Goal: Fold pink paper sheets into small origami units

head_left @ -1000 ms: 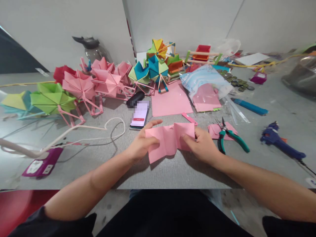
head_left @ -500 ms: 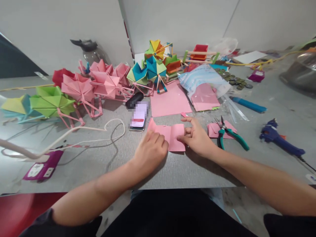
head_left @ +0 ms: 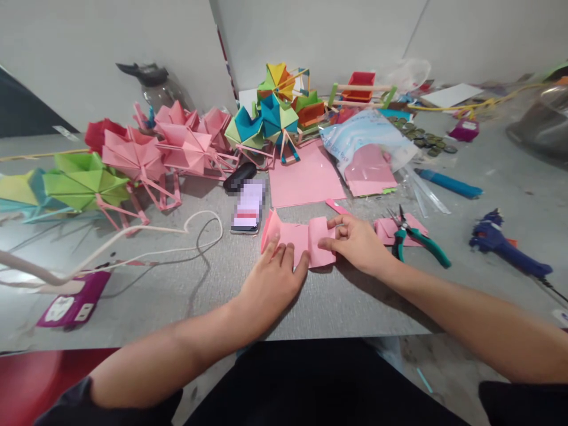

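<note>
A creased piece of pink paper (head_left: 294, 235) lies on the grey table, its left and right ends folded upward. My left hand (head_left: 274, 277) rests on its lower left part with the fingers spread and pressing down. At the other end, my right hand (head_left: 358, 244) pinches the right flap between thumb and fingers. Just behind the paper is a small pink strip (head_left: 336, 206). To the right, green-handled pliers (head_left: 402, 229) lie over more folded pink paper (head_left: 385, 231).
A phone (head_left: 248, 207) and a large pink sheet (head_left: 306, 177) lie behind my hands. Paper wheel models (head_left: 133, 155) line the back left. A blue glue gun (head_left: 506, 244), a blue cutter (head_left: 450, 183) and a plastic bag (head_left: 368, 142) sit right. A white cable (head_left: 177, 232) crosses the left.
My left hand's fingers have uncurled and spread on the paper. Both end flaps now stand up more, and the right hand keeps its pinch. The view has shifted slightly.
</note>
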A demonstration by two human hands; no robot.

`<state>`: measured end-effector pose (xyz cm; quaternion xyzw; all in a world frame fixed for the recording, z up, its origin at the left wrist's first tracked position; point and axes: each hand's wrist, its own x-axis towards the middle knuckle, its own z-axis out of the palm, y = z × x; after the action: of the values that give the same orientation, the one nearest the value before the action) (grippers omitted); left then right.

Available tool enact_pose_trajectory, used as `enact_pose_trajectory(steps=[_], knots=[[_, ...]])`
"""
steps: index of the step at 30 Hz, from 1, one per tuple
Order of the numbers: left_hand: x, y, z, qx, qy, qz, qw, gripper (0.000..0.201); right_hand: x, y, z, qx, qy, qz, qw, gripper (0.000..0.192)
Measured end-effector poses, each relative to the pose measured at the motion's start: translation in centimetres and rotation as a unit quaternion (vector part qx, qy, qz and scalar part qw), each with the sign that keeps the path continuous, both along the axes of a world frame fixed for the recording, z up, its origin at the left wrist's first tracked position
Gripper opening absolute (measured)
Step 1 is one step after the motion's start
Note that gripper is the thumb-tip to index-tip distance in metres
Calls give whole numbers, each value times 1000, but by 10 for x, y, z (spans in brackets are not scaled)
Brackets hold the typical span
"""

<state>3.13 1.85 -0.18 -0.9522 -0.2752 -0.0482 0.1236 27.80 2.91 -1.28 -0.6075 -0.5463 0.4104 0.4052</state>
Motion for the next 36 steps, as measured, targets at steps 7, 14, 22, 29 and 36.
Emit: enact_pose_trajectory(steps=[7, 14, 22, 29, 36], knots=[[-2, 3, 5, -53, 38, -10, 998, 50, 9, -2, 9, 92, -164, 41, 981, 49], [2, 12, 17, -88, 53, -15, 995, 38, 18, -12, 17, 128, -259, 138, 947, 31], [7, 12, 19, -104, 89, -66, 988, 31, 15, -4, 14, 68, -264, 119, 955, 29], [-3, 5, 2, -99, 53, -72, 991, 49, 21, -3, 19, 79, -286, 256, 920, 29], [-7, 10, -4, -110, 6, -92, 990, 48, 25, -1, 10, 154, -292, 304, 894, 31]])
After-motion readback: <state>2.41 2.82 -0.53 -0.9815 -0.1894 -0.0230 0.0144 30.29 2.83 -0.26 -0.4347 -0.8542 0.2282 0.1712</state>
